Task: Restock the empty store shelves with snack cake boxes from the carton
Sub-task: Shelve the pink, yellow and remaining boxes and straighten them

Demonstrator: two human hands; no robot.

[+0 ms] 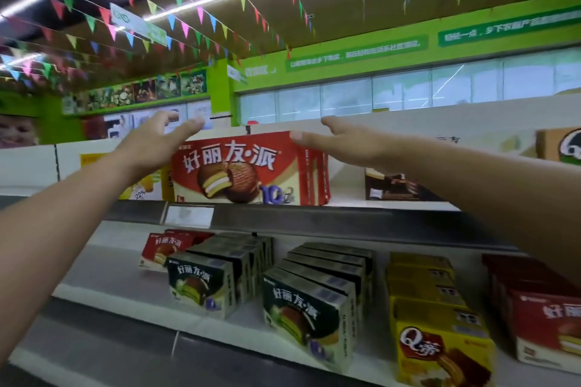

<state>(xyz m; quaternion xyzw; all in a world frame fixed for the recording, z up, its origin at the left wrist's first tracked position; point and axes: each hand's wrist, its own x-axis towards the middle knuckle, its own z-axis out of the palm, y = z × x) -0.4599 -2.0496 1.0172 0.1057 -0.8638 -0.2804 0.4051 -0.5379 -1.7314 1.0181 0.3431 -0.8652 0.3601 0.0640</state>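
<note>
A large red snack cake box [242, 170] stands upright on the top shelf [314, 220], with more red boxes stacked behind it. My left hand [154, 141] hovers open at the box's upper left corner, fingers spread. My right hand [345, 143] is open at the upper right corner, fingertips at or just off the box's top edge. Neither hand grips the box. The carton is out of view.
The lower shelf [125, 314] holds small red boxes [163, 250], two rows of dark green boxes [217, 273], yellow boxes [440, 324] and red boxes [540, 314]. On the top shelf are a brown box [393, 187], a yellow pack [141, 188] and a box [562, 144] at far right.
</note>
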